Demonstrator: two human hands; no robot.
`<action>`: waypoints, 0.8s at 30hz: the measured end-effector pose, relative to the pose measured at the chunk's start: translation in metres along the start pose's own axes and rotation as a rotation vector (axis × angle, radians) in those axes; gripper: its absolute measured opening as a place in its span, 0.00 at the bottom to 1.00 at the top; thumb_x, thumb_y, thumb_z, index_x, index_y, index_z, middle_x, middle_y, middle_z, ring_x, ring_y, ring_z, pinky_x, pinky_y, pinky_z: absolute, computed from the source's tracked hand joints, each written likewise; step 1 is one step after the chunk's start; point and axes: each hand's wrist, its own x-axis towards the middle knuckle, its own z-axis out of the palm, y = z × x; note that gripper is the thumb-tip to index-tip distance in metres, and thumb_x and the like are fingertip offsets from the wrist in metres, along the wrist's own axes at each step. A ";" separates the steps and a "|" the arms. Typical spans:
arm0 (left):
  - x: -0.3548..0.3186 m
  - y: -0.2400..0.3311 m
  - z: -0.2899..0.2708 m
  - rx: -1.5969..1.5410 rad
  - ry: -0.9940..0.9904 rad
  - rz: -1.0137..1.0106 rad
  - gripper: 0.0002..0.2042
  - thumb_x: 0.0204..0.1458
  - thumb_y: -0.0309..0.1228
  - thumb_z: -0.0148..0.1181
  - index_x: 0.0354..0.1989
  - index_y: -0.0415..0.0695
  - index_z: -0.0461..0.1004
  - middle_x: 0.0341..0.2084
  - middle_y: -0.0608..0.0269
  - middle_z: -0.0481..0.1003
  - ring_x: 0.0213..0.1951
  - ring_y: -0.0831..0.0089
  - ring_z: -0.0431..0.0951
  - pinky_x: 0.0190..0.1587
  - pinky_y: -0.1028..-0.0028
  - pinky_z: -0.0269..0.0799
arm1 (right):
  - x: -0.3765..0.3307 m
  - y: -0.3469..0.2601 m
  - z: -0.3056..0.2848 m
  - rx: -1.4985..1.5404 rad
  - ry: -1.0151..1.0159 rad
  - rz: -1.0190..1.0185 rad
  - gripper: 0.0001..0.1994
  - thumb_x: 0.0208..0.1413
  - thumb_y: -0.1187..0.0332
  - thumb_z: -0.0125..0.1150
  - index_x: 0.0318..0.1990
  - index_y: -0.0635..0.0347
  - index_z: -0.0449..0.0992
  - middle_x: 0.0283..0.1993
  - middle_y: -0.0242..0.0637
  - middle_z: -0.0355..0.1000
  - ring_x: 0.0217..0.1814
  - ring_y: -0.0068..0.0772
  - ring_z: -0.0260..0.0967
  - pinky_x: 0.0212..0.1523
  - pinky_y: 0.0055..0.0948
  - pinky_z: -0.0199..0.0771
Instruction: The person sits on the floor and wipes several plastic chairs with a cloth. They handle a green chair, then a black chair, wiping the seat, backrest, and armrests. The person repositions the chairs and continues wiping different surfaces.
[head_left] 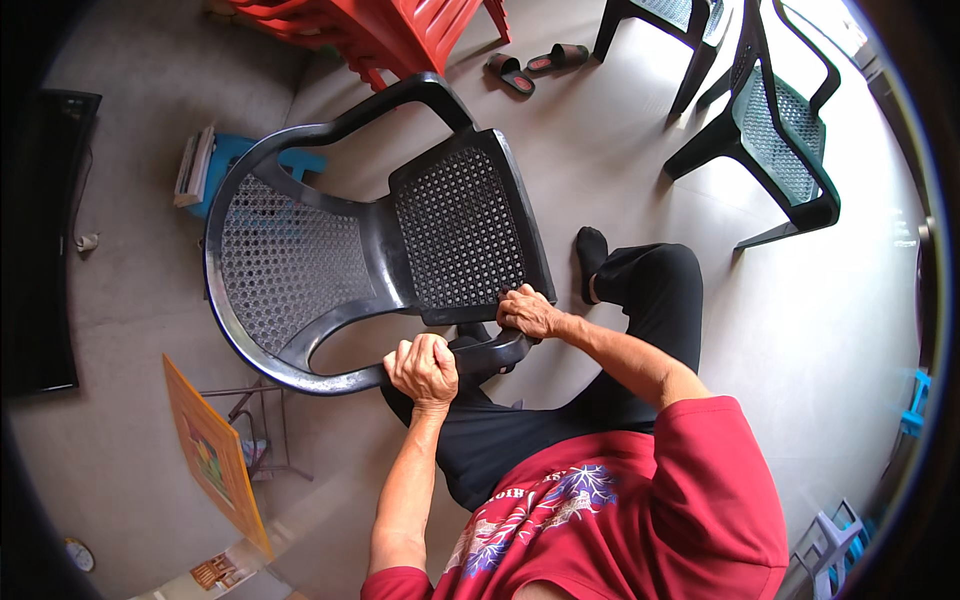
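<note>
A black plastic armchair with a woven-pattern seat and backrest is in front of me, its backrest toward the left. Wrapped round its near armrest is my left hand, closed in a fist-like grip. My right hand grips the chair at the near corner of the seat, close to the front end of that armrest. Its fingertips curl over the edge and are partly hidden. The chair's legs are mostly out of sight below the seat.
Dark green armchairs stand at the far right. Stacked red plastic chairs are at the top, beside a pair of slippers. A blue stool stands behind the backrest. At lower left are a yellow-edged folding table and a wall clock.
</note>
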 end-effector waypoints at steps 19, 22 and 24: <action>0.009 -0.009 -0.044 -0.767 0.018 -0.295 0.17 0.59 0.42 0.43 0.44 0.41 0.69 0.40 0.59 0.73 0.47 0.65 0.69 0.54 0.66 0.56 | -0.021 -0.180 -0.078 0.022 0.438 0.030 0.28 0.48 0.69 0.53 0.60 0.63 0.59 0.62 0.50 0.55 0.61 0.50 0.54 0.53 0.42 0.59; 0.008 -0.034 -0.078 -0.231 0.430 -0.121 0.21 0.55 0.37 0.48 0.52 0.35 0.61 0.52 0.50 0.61 0.55 0.59 0.61 0.57 0.60 0.54 | -0.001 -0.184 -0.074 -0.137 0.387 -0.161 0.27 0.46 0.70 0.53 0.57 0.63 0.62 0.62 0.51 0.55 0.59 0.44 0.57 0.44 0.33 0.64; -0.002 -0.071 -0.105 -0.056 0.702 -0.487 0.26 0.54 0.35 0.53 0.58 0.38 0.53 0.53 0.49 0.58 0.54 0.59 0.58 0.56 0.60 0.53 | 0.025 -0.198 -0.075 0.010 0.408 -0.182 0.23 0.46 0.74 0.52 0.53 0.63 0.64 0.60 0.52 0.56 0.58 0.48 0.58 0.46 0.37 0.65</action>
